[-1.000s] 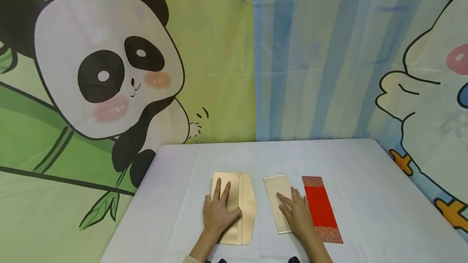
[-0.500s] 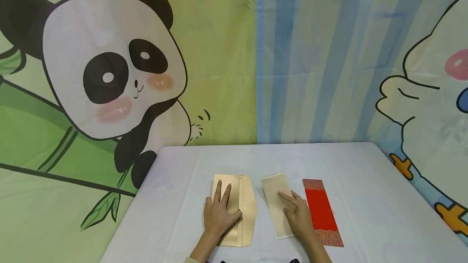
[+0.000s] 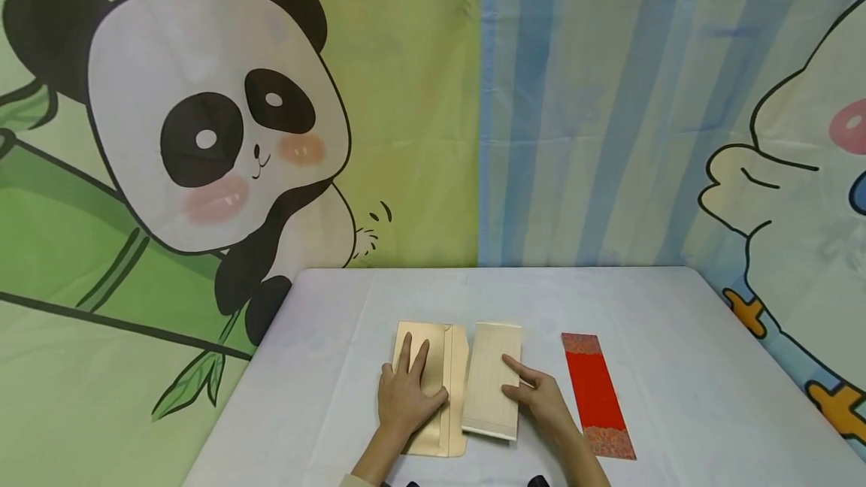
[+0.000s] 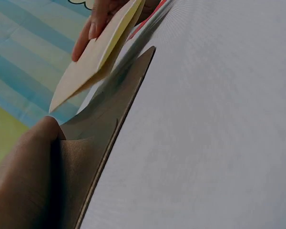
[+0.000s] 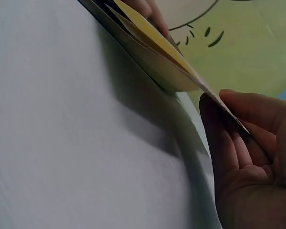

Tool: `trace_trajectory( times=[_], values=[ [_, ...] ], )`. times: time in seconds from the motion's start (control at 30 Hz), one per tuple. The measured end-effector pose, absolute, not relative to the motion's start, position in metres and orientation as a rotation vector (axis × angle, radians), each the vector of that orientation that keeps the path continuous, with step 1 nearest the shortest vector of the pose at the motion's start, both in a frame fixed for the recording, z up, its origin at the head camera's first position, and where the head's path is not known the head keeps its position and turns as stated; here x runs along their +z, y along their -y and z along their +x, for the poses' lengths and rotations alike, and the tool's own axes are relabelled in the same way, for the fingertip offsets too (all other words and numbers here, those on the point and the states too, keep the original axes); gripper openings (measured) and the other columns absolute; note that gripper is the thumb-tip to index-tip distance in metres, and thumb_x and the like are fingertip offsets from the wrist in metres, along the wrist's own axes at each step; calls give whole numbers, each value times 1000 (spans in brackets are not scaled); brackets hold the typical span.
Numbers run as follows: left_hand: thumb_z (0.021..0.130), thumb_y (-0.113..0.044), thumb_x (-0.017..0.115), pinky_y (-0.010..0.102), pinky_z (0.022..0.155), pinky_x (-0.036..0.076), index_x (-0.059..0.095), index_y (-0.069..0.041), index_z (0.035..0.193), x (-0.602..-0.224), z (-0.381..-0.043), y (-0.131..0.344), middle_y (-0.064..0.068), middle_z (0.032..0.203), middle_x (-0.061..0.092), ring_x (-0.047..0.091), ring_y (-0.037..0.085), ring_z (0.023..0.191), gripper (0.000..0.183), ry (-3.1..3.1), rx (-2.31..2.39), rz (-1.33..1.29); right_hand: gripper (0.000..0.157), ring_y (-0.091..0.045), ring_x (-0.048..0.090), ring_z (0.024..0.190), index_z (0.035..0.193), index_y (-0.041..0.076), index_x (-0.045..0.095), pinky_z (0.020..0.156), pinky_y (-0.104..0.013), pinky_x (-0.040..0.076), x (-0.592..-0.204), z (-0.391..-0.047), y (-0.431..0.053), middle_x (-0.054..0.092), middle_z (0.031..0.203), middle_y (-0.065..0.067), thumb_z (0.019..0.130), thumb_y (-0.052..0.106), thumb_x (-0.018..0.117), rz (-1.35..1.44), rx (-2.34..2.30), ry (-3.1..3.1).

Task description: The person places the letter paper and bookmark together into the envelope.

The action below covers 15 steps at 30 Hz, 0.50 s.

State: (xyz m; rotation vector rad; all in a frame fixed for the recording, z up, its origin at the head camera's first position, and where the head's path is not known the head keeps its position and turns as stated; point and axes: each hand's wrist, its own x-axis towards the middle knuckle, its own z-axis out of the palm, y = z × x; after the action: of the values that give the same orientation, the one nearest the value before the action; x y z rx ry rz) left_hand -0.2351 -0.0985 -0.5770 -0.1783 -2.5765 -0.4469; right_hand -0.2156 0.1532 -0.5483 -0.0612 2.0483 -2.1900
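My left hand (image 3: 406,400) lies flat with spread fingers on a gold-brown paper envelope (image 3: 436,359). Its thumb rests beside the seam of the flap. To the right of it, a folded cream paper (image 3: 490,378) with fine lines is pinched at its right edge by my right hand (image 3: 544,406). The paper is raised off the table and slightly tilted, its left edge overlapping the envelope's flap side. In the left wrist view the folded paper (image 4: 88,62) parts into layers above the envelope (image 4: 97,129). The right wrist view shows thumb and fingers on either side of the paper (image 5: 212,95).
A red strip of card or paper (image 3: 595,389) with patterned ends lies on the white table (image 3: 704,374) right of my right hand. Behind the table hangs a cloth backdrop with a panda (image 3: 216,119) and a white cartoon figure (image 3: 805,231).
My right hand has taken hold of the folded cream paper, lifted it and brought it left from beside the red strip to the envelope's flap. My left hand stays on the envelope.
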Motion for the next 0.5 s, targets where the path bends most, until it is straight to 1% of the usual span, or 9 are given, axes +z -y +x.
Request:
trace_trajectory(
  times=[0.1,0.2,0.3,0.5],
  values=[
    [59,-57,63,27,56,27,45,-27,138,-576,-235,98,4,150,26,30,20,63,86,2591,-450,-173,58,-29,58,104,135,-1,44,77,-34,50,-549,-218,-139,37,137,-28,81,6,67,-190,-2115,-2051],
    [61,-57,62,27,56,27,44,-27,139,-575,-234,97,4,150,26,30,19,63,85,2616,-458,-163,58,-28,63,94,135,-4,42,73,-35,52,-550,-220,-128,38,133,-33,81,3,65,-266,-2072,-2042],
    [61,-55,61,27,56,26,43,-28,139,-574,-233,96,3,151,25,29,18,64,84,2638,-459,-148,57,-29,62,96,133,-7,42,72,-35,52,-549,-220,-121,38,132,-34,81,-1,64,-300,-2057,-2031],
    [61,-54,62,27,57,27,42,-30,140,-576,-236,99,1,151,23,30,19,65,85,2642,-463,-138,56,-33,58,103,131,-8,44,74,-32,51,-550,-223,-112,42,129,-32,80,0,66,-352,-2002,-2097]
  ],
)
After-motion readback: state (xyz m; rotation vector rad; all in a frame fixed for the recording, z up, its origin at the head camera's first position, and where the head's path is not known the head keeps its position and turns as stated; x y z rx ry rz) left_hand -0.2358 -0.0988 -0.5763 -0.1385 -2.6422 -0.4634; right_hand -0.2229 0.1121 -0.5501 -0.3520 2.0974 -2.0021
